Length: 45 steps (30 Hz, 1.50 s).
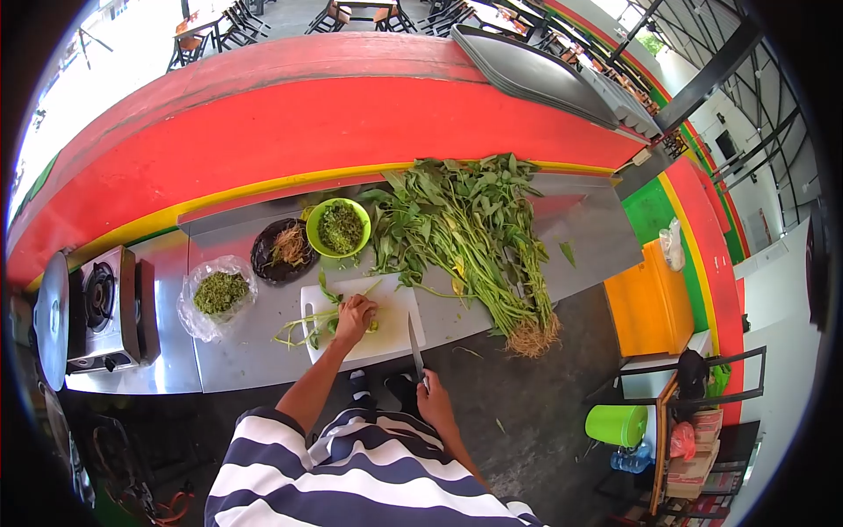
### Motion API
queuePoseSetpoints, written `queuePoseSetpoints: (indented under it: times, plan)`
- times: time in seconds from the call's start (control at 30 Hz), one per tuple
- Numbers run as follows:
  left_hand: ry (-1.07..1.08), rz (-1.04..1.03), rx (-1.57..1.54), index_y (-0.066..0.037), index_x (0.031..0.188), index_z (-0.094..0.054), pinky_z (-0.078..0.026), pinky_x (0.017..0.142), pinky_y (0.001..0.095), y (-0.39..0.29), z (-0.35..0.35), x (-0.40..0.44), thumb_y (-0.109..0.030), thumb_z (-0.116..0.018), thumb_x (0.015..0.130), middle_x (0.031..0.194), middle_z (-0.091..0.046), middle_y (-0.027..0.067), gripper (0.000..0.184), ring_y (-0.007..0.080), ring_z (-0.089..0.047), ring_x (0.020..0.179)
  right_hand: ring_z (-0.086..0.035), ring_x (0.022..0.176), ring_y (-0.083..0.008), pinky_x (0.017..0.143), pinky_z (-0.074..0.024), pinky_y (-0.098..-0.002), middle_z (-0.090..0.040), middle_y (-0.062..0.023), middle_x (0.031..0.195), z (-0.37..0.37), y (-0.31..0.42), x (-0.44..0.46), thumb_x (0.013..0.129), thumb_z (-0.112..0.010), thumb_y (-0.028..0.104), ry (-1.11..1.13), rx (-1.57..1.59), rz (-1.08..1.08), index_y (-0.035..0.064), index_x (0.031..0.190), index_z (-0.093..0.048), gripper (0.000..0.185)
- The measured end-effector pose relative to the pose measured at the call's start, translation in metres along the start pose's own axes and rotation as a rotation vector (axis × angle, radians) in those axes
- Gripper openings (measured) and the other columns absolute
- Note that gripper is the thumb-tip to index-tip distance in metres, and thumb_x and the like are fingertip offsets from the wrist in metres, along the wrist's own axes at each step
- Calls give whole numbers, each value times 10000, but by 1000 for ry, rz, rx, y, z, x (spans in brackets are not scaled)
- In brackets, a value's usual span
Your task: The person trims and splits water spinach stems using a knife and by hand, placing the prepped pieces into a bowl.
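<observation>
My left hand (356, 318) is closed over some leafy green stems (309, 332) on a white cutting board (401, 309). Leaves and stalks stick out past the board's left edge. In my right hand (434, 400) is a knife (415, 344), its blade pointing away from me by the board's right edge, apart from the stems. Behind and right of the board lies a big heap of long-stemmed leafy greens (465, 237), with roots (533, 337) over the counter's front edge. A green bowl (313, 230) of chopped greens stands behind the board.
Left of the bowl, a black plastic bag (263, 255) holds root trimmings. A clear bag (189, 299) contains more chopped greens. A gas stove (105, 303) occupies the steel counter's (237, 356) left end. Behind rises a red wall (307, 119) with stacked trays (536, 79) on top.
</observation>
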<state>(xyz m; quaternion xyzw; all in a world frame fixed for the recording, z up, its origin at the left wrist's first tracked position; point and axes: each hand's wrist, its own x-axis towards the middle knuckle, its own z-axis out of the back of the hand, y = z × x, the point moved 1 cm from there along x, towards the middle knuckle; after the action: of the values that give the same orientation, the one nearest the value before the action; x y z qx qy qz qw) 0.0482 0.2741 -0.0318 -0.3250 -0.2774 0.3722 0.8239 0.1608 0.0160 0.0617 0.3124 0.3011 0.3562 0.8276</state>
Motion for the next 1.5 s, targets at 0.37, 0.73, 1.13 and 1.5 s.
queuePoseSetpoints:
  times: [0.37, 0.73, 1.13, 1.5]
  plan:
    - [-2, -33, 30, -125, 967, -705, -407, 827, 430, -11, 29, -2, -100, -673, 830, 936, -662, 16, 143, 250, -616, 940, -655, 960, -444, 820, -516, -462, -667, -268, 1013, 4, -10, 17, 945, -563, 186, 49, -25, 43, 58, 1301, -513, 382]
    - [-133, 145, -163, -76, 986, -704, -451, 750, 394, -3, 56, -11, -167, -677, 883, 846, -710, 53, 140, 217, -697, 744, -686, 911, -399, 793, -526, -442, -686, -241, 940, 7, -8, 28, 945, -573, 176, 87, -34, 66, 47, 1282, -520, 365]
    - [-133, 103, 189, -141, 1006, -713, -454, 832, 479, 5, 2, 45, -201, -700, 849, 960, -667, 37, 168, 265, -622, 981, -714, 829, -317, 761, -538, -407, -701, -185, 867, 11, -34, 22, 944, -581, 189, 26, -3, 105, 32, 1275, -529, 370]
    - [62, 80, -384, 5, 956, -634, -546, 642, 356, -22, 30, 77, -3, -648, 869, 873, -695, 124, 88, 245, -684, 704, -707, 807, -300, 739, -532, -394, -696, -172, 853, 24, -46, 6, 942, -591, 182, -44, 27, 72, 23, 1263, -541, 363]
